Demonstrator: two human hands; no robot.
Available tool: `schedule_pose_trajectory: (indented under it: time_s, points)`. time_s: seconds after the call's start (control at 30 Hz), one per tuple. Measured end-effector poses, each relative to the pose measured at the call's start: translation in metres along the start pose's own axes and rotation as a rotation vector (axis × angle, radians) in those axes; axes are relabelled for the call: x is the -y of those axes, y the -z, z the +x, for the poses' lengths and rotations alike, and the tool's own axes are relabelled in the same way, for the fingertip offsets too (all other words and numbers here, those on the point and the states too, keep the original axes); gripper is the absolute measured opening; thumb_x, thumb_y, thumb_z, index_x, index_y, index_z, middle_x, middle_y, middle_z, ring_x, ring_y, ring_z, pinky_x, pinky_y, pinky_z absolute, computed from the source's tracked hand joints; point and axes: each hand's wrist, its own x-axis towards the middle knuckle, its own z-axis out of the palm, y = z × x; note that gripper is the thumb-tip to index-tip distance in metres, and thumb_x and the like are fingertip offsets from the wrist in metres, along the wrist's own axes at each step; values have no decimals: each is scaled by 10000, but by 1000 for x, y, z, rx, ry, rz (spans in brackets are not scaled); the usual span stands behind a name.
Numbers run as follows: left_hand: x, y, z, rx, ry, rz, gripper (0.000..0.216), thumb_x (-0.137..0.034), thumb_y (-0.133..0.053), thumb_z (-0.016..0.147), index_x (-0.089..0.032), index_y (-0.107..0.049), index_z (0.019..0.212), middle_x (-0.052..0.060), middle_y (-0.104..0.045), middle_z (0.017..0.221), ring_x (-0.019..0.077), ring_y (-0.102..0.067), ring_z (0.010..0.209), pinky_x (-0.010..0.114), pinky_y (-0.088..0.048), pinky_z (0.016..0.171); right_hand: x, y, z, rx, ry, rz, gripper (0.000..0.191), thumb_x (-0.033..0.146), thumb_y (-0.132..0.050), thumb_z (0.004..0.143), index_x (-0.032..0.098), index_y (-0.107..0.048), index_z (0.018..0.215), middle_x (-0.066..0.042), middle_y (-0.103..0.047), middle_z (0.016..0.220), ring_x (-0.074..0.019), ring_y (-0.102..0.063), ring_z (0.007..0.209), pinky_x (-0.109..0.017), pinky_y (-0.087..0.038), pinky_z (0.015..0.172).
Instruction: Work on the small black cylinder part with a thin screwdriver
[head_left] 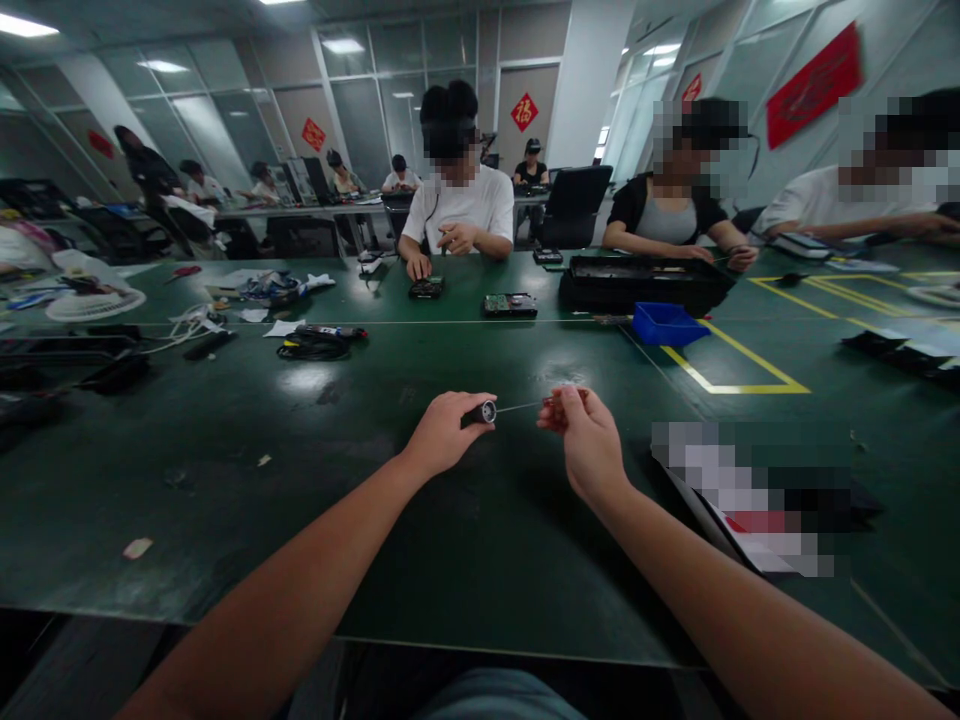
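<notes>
My left hand (444, 430) is closed around a dark screwdriver handle (481, 412) with a silver collar, held above the green table (225, 480). A thin metal shaft (517, 406) runs from the handle to the right. My right hand (585, 435) is closed in a pinch on the far end of that shaft, with something small and reddish (559, 400) at its fingertips that I cannot make out. Both hands hover a little above the table in the middle of the view.
A blurred flat item (750, 500) lies right of my right hand. Further back are a blue bin (664, 323), a black case (637, 282), circuit boards (510, 304), black cables (315, 345) and yellow floor-style tape (750, 365). Three people sit across the table.
</notes>
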Motion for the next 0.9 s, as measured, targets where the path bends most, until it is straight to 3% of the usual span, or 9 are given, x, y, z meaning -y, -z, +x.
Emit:
schedule_pose_trajectory:
  time_s: [0.67, 0.9]
  points:
    - [5, -5, 1, 52, -96, 72, 404, -270, -717, 882, -282, -657, 1281, 49, -717, 1190, 243, -615, 1136, 476, -412, 1040, 18, 3, -11, 189, 316, -474, 238, 433, -477, 1001, 227, -595, 982, -39, -705, 810, -199, -681, 752, -360, -527, 725]
    - [1, -4, 0, 31, -28, 24, 390, -299, -703, 896, -257, -651, 1280, 50, -724, 1141, 244, -625, 1041, 445, -452, 988, 14, 2, -7, 174, 230, -275, 229, 440, -526, 967, 224, -602, 980, -38, -697, 820, -198, -676, 749, -379, -548, 743]
